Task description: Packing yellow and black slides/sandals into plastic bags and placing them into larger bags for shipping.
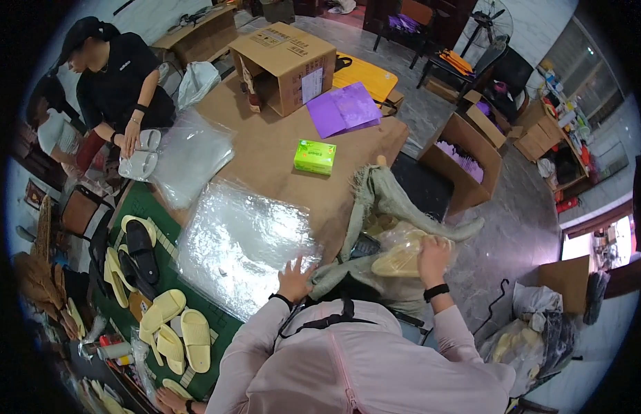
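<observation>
My right hand (pixel 435 261) is closed on a clear plastic bag of pale yellow slippers (pixel 397 257). It holds them over the mouth of a grey-green woven sack (pixel 372 203), which hangs by the table's right edge. Fingers spread, my left hand (pixel 295 280) rests at the near table edge. It lies between a stack of shiny clear plastic bags (pixel 241 241) and the sack's rim, and nothing shows in its grasp. What lies deep in the sack is mostly hidden.
A green packet (pixel 315 157), purple sheets (pixel 343 110) and a cardboard box (pixel 286 65) sit on the brown tabletop. Yellow slippers (pixel 196 339) and black ones (pixel 141 252) lie on a green mat. At far left a co-worker handles white slippers (pixel 137 165). Another person's hand (pixel 172 400) reaches in at lower left.
</observation>
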Tool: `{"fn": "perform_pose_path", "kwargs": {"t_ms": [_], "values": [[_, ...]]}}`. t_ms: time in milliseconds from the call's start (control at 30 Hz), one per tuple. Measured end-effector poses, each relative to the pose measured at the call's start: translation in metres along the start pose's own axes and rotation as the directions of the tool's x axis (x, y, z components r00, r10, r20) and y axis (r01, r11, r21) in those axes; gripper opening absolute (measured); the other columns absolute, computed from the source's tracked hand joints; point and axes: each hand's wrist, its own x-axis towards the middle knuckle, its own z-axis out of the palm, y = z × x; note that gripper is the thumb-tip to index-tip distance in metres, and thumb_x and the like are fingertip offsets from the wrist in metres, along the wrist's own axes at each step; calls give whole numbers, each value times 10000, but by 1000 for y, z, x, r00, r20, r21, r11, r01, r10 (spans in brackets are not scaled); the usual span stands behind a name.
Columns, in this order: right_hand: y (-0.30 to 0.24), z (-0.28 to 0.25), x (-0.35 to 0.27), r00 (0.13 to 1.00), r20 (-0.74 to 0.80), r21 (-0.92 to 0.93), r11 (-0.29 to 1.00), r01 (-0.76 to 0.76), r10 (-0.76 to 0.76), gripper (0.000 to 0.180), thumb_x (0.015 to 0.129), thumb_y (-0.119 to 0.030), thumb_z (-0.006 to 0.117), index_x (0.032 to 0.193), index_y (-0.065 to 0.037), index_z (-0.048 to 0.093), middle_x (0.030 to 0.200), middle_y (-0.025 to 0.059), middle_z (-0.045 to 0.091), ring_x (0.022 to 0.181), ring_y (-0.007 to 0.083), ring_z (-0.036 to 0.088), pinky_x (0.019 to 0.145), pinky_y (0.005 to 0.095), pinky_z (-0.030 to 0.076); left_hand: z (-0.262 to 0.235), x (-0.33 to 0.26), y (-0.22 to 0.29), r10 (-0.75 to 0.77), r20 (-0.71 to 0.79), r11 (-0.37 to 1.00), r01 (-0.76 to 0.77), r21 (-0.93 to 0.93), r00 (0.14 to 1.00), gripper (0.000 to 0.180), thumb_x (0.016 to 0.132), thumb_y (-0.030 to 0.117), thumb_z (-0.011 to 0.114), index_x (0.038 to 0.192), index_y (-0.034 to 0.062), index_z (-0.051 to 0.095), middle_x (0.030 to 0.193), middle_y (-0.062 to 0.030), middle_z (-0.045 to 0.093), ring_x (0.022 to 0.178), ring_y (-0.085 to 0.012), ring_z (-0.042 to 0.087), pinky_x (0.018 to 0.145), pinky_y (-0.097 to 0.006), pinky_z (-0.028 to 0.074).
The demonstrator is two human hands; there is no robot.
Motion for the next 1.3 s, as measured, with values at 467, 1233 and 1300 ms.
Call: {"fn": "perform_pose_path", "kwargs": {"t_ms": [467, 1233, 1300], "values": [[8, 96, 20, 934, -7, 360, 870, 336, -357, 294, 661, -9, 525, 946, -37, 593, 872, 175, 602, 891, 366, 537, 785, 443, 418, 35, -6, 6, 90, 223, 987, -58, -147, 971, 372, 696, 470, 641, 1024, 292, 645, 1468, -141, 73, 1313, -463, -32, 911, -745, 12], [6, 160, 41, 801, 509, -11, 933, -360, 315, 268, 836, -165, 474, 1071, -39, 505, 998, 165, 611, 1067, 300, 522, 896, 440, 384, 44, -12, -43, 255, 335, 885, -78, -460, 907, 409, 676, 401, 687, 1026, 193, 658, 1464, -105, 155, 1341, -360, -116, 993, -633, -70], [7, 168, 42, 820, 494, 121, 911, -393, 288, 383, 821, -207, 520, 1145, -10, 463, 1093, 211, 568, 1079, 314, 513, 884, 430, 406, 41, -10, -41, 253, 348, 901, -90, -424, 903, 361, 679, 355, 686, 1024, 251, 663, 1466, -93, 155, 1337, -368, -130, 985, -651, -49]]}}
